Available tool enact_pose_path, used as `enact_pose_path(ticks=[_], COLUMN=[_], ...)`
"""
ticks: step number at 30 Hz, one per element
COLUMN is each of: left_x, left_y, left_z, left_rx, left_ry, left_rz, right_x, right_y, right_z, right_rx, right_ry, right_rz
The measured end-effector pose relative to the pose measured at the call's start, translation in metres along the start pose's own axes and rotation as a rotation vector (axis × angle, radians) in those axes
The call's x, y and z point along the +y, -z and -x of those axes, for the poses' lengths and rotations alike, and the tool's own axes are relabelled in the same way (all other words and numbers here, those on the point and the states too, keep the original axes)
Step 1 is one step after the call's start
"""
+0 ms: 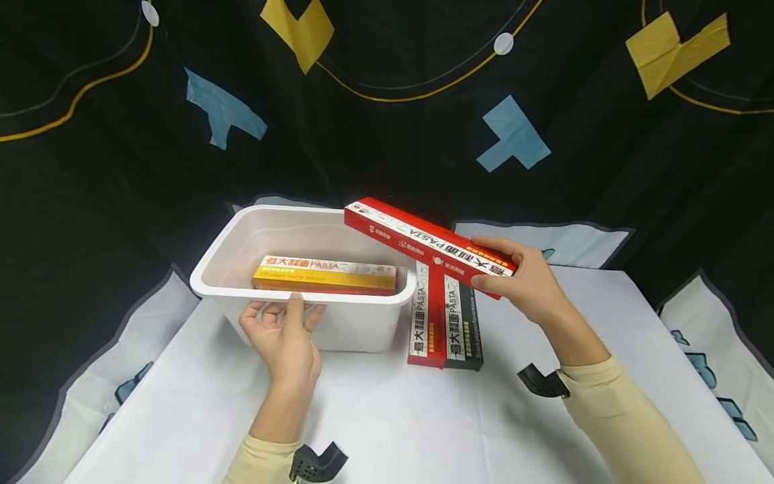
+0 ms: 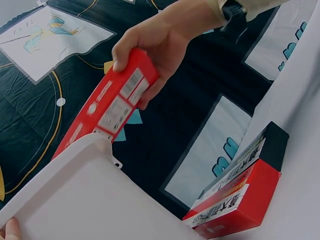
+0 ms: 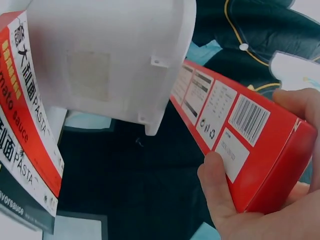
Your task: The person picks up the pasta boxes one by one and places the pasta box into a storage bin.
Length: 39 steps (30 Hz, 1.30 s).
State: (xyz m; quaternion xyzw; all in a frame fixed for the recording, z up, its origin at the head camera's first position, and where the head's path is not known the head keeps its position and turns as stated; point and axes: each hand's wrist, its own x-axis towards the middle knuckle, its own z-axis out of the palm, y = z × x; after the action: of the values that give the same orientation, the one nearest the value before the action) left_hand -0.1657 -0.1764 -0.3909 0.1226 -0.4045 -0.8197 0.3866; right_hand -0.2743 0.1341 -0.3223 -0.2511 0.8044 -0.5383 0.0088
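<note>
My right hand grips one end of a long red pasta box between thumb and fingers. The box is tilted, its far end raised over the right rim of a white plastic bin. With the thumb on the front rim and the fingers underneath, my left hand holds the bin. Inside lies a yellow pasta box marked chicken curry sauce, with a red strip showing below it. In the right wrist view, the held box shows its barcode side.
Beside the bin's right side, a red pasta box and a black pasta box lie side by side on the white table. A dark patterned cloth hangs behind the table.
</note>
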Motion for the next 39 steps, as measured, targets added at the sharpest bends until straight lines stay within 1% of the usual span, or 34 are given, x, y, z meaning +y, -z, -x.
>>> enact_pose_path(ticks=[4, 7, 10, 12, 18, 22, 26, 29, 32, 35, 39], left_x=[0.000, 0.000, -0.001, 0.000, 0.001, 0.001, 0.001, 0.001, 0.001, 0.001, 0.001], left_y=[0.001, 0.001, 0.001, 0.001, 0.000, 0.000, 0.001, 0.001, 0.000, 0.000, 0.000], left_z=[0.000, 0.000, 0.001, 0.001, 0.001, 0.001, 0.002, 0.004, 0.004, 0.003, 0.002], left_rx=[-0.005, -0.006, -0.005, -0.002, 0.004, -0.001, -0.004, -0.008, -0.008, -0.002, 0.004], left_ry=[0.000, -0.002, 0.004, 0.009, 0.012, 0.011, 0.010, 0.011, 0.008, 0.000, -0.004], left_rz=[-0.006, -0.007, -0.011, -0.012, -0.010, -0.003, -0.004, -0.011, -0.019, -0.018, -0.012], right_x=[-0.002, -0.005, -0.008, -0.013, -0.027, -0.028, -0.024, -0.023, -0.025, -0.026, -0.028], right_y=[-0.011, -0.021, -0.034, -0.044, -0.078, -0.097, -0.111, -0.119, -0.125, -0.131, -0.140], right_z=[-0.020, -0.036, -0.051, -0.060, -0.085, -0.100, -0.111, -0.118, -0.125, -0.132, -0.139], right_rx=[-0.072, -0.137, -0.201, -0.225, -0.281, -0.315, -0.363, -0.386, -0.397, -0.415, -0.459], right_ry=[0.008, 0.035, 0.079, 0.103, 0.174, 0.202, 0.186, 0.149, 0.116, 0.110, 0.135], right_rz=[0.073, 0.112, 0.130, 0.158, 0.289, 0.341, 0.337, 0.331, 0.353, 0.412, 0.564])
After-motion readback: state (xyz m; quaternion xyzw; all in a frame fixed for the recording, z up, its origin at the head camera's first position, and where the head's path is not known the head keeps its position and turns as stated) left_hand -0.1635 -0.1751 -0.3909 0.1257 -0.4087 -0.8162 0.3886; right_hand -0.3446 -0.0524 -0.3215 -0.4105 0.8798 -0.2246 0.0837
